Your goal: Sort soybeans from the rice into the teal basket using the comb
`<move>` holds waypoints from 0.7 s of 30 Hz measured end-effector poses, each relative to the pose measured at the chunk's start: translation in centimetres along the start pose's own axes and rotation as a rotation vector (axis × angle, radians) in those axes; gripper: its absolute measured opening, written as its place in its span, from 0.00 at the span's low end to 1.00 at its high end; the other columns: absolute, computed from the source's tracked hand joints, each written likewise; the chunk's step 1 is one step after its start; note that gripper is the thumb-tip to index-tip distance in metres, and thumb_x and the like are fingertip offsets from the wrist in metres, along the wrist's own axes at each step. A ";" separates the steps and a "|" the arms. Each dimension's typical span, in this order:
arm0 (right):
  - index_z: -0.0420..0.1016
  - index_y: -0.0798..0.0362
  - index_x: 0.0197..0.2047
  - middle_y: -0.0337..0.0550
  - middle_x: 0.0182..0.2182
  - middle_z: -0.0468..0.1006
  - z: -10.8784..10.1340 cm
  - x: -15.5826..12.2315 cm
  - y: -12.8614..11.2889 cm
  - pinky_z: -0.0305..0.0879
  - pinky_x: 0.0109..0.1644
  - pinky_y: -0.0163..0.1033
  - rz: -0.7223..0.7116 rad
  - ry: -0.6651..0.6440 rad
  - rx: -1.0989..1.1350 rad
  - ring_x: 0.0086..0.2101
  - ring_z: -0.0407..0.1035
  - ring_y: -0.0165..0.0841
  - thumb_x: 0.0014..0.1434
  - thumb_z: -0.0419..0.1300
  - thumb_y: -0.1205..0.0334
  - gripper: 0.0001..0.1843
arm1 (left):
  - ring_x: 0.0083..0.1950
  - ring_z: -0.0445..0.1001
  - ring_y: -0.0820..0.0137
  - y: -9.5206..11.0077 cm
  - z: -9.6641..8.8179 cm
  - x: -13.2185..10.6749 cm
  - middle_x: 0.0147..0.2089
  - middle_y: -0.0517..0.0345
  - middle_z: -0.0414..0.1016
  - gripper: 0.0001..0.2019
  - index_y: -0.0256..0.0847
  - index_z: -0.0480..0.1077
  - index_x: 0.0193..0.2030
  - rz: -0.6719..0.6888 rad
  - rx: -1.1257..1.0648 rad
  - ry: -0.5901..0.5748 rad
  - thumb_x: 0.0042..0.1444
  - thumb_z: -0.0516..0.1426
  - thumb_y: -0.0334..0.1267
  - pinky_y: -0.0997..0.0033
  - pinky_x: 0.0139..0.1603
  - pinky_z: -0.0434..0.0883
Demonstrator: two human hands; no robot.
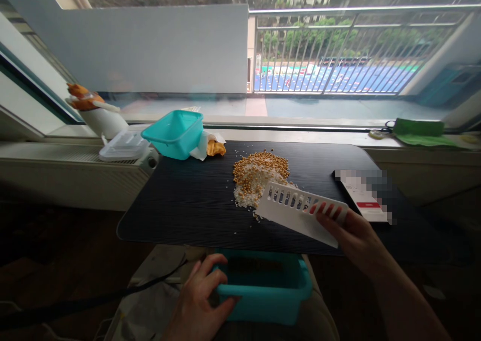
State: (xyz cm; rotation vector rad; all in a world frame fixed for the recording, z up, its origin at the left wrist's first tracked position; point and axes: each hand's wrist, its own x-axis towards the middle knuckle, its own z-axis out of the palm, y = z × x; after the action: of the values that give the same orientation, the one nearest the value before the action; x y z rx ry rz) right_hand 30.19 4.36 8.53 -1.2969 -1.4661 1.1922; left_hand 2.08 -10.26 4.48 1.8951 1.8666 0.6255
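Note:
My right hand point(347, 231) grips one end of a flat white plastic piece with a row of slots point(296, 221), fingers through or behind the slots. Its far end reaches the near edge of a heap on the dark table: yellow-brown beans point(251, 160) mixed with white rice-like grains point(246, 198). Below the table's front edge sits a turquoise plastic bin point(263, 303), on or between my legs. My left hand point(208, 291) is closed on its left rim. The inside of the bin is dark, and its contents are hard to make out.
At the table's back left stands another turquoise bin point(173, 130), beside crumpled tissue and an orange-brown scrap point(216, 148). A clear lid point(124, 144) lies on the radiator. A partly blurred box or booklet point(364, 196) rests at right. Scissors point(389, 126) and green cloth point(419, 130) are on the sill.

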 end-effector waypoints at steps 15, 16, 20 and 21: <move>0.80 0.48 0.42 0.42 0.38 0.83 0.7 -1.0 0.4 0.71 0.42 0.35 0.043 -0.361 0.054 0.38 0.75 0.36 0.60 0.62 0.51 0.12 | 0.48 0.76 0.60 -1.3 0.3 -0.3 0.50 0.53 0.73 0.06 0.43 0.68 0.28 0.018 -0.035 0.027 0.48 0.60 0.28 0.62 0.46 0.74; 0.80 0.48 0.42 0.42 0.38 0.83 0.7 -1.0 0.2 0.71 0.42 0.34 0.039 -0.396 0.045 0.38 0.75 0.36 0.60 0.62 0.51 0.12 | 0.48 0.76 0.60 -1.3 0.2 -0.4 0.50 0.52 0.73 0.06 0.42 0.69 0.27 0.024 -0.032 0.030 0.48 0.60 0.28 0.62 0.46 0.74; 0.81 0.47 0.42 0.40 0.38 0.83 1.8 -1.6 -0.6 0.71 0.43 0.33 -0.003 -0.326 0.069 0.39 0.76 0.35 0.61 0.62 0.53 0.11 | 0.47 0.77 0.58 -1.4 -0.1 -0.3 0.49 0.50 0.74 0.05 0.42 0.69 0.27 0.015 -0.009 0.043 0.47 0.61 0.28 0.60 0.46 0.75; 0.81 0.47 0.42 0.40 0.38 0.84 2.5 -1.8 -0.7 0.71 0.43 0.33 -0.005 -0.304 0.092 0.40 0.76 0.35 0.60 0.62 0.53 0.11 | 0.47 0.77 0.58 -1.4 -0.1 -0.3 0.49 0.49 0.74 0.05 0.42 0.69 0.27 0.009 -0.002 0.043 0.47 0.61 0.28 0.59 0.46 0.75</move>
State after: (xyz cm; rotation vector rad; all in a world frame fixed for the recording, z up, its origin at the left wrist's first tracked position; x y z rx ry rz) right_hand 27.88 2.22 8.72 -1.0837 -1.6038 1.4855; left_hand 0.91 -10.52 3.74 1.9042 1.8834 0.6761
